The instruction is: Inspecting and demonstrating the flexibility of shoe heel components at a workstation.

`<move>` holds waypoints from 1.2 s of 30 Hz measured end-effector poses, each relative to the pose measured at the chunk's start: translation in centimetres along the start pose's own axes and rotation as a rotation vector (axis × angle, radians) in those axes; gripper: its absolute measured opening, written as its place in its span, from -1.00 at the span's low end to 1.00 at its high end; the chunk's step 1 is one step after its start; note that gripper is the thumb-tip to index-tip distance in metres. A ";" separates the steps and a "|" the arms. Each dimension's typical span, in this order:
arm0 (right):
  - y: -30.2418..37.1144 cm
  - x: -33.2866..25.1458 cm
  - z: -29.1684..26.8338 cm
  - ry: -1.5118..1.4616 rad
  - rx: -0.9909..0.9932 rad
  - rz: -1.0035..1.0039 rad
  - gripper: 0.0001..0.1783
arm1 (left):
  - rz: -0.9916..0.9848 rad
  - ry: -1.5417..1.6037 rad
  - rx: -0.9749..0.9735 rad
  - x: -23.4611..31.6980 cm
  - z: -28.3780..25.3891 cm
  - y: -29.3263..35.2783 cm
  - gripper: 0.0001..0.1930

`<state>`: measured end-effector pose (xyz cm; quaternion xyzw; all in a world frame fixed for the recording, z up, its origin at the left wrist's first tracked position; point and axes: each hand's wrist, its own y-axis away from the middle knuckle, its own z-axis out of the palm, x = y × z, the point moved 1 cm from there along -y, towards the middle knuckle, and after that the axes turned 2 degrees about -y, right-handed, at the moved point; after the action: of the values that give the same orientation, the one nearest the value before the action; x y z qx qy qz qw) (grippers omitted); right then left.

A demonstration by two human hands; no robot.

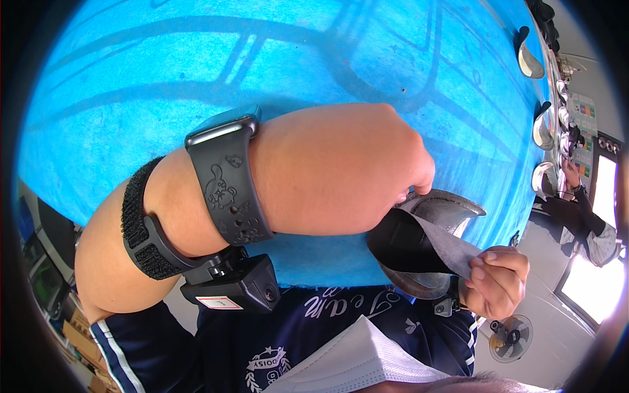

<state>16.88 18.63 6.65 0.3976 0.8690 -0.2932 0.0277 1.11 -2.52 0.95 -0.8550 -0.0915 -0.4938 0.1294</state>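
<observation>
My left hand (400, 164) reaches across from the left, its back turned up and its fingers curled down out of sight. They close at the upper edge of a curved, flexible piece (405, 243), black on one face and pale grey on the other. My right hand (499, 280) pinches the pointed grey end of this piece between thumb and fingers, so it bends into an open fold. A stiffer-looking grey curved part (452, 206) shows just behind it, with a rounded dark rim (419, 286) below. Whether these parts are joined I cannot tell.
A bright blue surface (282, 72) spreads beneath my hands. Along its right edge stand several crescent-shaped pieces (542, 128) with dark tips. Beyond them is another person (576, 219). A fan (511, 338) stands at lower right. A black device (232, 285) is strapped to my left forearm.
</observation>
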 end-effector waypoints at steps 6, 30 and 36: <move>-0.4 -0.2 0.3 0.021 -0.032 0.009 -0.76 | -0.001 0.009 0.026 0.0 0.2 0.1 -0.85; 0.0 -0.2 -0.1 0.033 -0.009 -0.031 -0.78 | 0.128 -0.088 0.142 0.5 1.1 0.3 -0.65; 0.3 -0.1 -0.2 0.047 0.039 -0.062 -0.79 | 0.134 -0.078 0.172 0.2 1.1 0.2 -0.73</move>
<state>17.20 18.84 6.72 0.3777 0.8754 -0.3015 -0.0096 2.18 -2.38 0.56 -0.8634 -0.0809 -0.4409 0.2314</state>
